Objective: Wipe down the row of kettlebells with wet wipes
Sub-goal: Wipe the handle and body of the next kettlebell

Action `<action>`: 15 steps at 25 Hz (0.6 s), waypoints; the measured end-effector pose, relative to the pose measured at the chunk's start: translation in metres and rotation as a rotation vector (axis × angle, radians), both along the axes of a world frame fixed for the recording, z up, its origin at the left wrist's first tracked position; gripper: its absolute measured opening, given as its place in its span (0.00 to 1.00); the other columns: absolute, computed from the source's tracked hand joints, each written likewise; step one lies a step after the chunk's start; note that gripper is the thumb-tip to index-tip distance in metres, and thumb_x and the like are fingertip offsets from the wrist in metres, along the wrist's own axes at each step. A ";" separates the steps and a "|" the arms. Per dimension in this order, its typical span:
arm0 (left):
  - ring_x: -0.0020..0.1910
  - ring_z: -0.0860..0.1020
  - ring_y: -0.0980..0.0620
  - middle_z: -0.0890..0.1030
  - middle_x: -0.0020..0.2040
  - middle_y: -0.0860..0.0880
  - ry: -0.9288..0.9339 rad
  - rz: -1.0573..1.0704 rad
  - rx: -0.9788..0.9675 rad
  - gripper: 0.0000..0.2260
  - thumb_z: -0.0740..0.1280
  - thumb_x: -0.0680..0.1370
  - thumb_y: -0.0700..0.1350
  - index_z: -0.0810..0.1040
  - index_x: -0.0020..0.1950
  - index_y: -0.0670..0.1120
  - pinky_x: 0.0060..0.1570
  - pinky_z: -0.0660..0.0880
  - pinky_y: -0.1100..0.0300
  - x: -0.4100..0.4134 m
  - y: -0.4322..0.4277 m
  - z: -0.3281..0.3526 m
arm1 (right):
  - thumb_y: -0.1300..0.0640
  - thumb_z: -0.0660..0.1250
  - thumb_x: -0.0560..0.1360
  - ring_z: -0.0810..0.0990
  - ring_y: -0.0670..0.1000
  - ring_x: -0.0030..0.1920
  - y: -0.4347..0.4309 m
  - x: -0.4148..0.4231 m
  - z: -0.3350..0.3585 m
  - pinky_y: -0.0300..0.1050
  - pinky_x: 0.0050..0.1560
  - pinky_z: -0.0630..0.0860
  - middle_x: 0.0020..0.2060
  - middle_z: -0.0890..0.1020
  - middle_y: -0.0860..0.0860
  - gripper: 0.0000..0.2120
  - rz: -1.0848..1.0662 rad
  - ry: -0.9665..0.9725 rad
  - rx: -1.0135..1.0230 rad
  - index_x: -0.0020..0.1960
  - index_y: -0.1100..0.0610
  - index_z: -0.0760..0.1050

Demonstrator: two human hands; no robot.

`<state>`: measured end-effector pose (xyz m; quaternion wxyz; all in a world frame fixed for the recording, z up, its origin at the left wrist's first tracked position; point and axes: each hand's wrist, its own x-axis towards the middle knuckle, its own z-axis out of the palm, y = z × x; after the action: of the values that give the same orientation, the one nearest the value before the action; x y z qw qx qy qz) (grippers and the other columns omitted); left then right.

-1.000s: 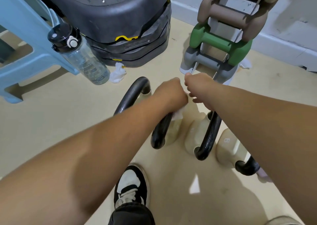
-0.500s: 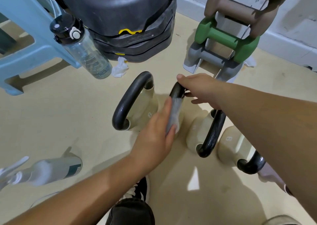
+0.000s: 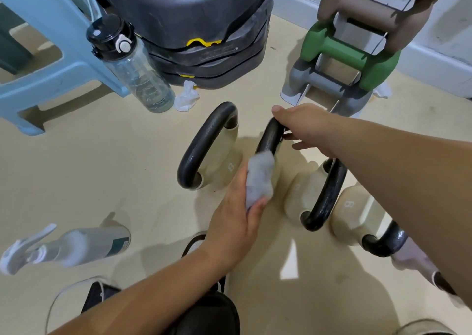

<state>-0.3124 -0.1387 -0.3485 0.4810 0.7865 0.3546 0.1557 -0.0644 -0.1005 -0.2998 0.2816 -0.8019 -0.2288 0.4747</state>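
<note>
Numeral "8" on cream kettlebells point(image 3: 355, 207)

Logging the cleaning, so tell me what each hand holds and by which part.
The left hand holds a bunched wet wipe against the second kettlebell's handle; the right hand grips that handle at its far end.

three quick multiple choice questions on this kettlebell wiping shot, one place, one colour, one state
1. What lies beside the water bottle's base? A) crumpled wipe B) dumbbell C) shoe
2. What colour are the kettlebell handles? A) green B) black C) blue
3. What does the left hand hold? A) nothing B) spray bottle C) wet wipe
1 A, it lies at the bottle's foot. 2 B, each visible handle is black. 3 C, it presses the wipe to the second kettlebell's handle, which the right hand grips.
</note>
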 end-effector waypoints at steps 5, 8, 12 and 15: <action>0.52 0.81 0.57 0.81 0.57 0.59 0.022 0.089 0.065 0.19 0.66 0.81 0.55 0.71 0.70 0.52 0.50 0.78 0.59 0.027 0.016 0.018 | 0.35 0.57 0.76 0.81 0.57 0.58 -0.002 -0.003 -0.002 0.55 0.59 0.80 0.58 0.81 0.54 0.26 0.015 -0.039 0.010 0.54 0.54 0.81; 0.47 0.85 0.48 0.86 0.47 0.51 0.096 0.103 -0.523 0.18 0.63 0.80 0.63 0.80 0.58 0.51 0.47 0.82 0.52 0.069 0.056 0.046 | 0.32 0.57 0.74 0.83 0.58 0.55 -0.002 -0.003 -0.001 0.56 0.58 0.81 0.57 0.83 0.52 0.27 0.042 -0.053 0.004 0.51 0.52 0.82; 0.46 0.86 0.47 0.87 0.45 0.47 0.140 0.093 -0.606 0.23 0.60 0.80 0.67 0.82 0.56 0.50 0.52 0.82 0.49 0.065 0.057 0.045 | 0.34 0.57 0.76 0.82 0.57 0.58 -0.001 -0.001 -0.001 0.56 0.58 0.81 0.57 0.83 0.53 0.25 0.060 -0.050 0.009 0.51 0.52 0.82; 0.46 0.81 0.56 0.82 0.46 0.57 -0.035 0.126 -0.183 0.17 0.59 0.83 0.61 0.77 0.61 0.51 0.48 0.77 0.56 0.031 0.023 0.026 | 0.35 0.57 0.78 0.80 0.56 0.60 -0.001 -0.003 -0.001 0.54 0.58 0.80 0.59 0.81 0.53 0.26 0.057 -0.043 0.014 0.53 0.54 0.81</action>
<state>-0.2816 -0.1160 -0.3227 0.5461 0.7128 0.4075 0.1663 -0.0671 -0.1017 -0.3007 0.2685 -0.8032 -0.2607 0.4634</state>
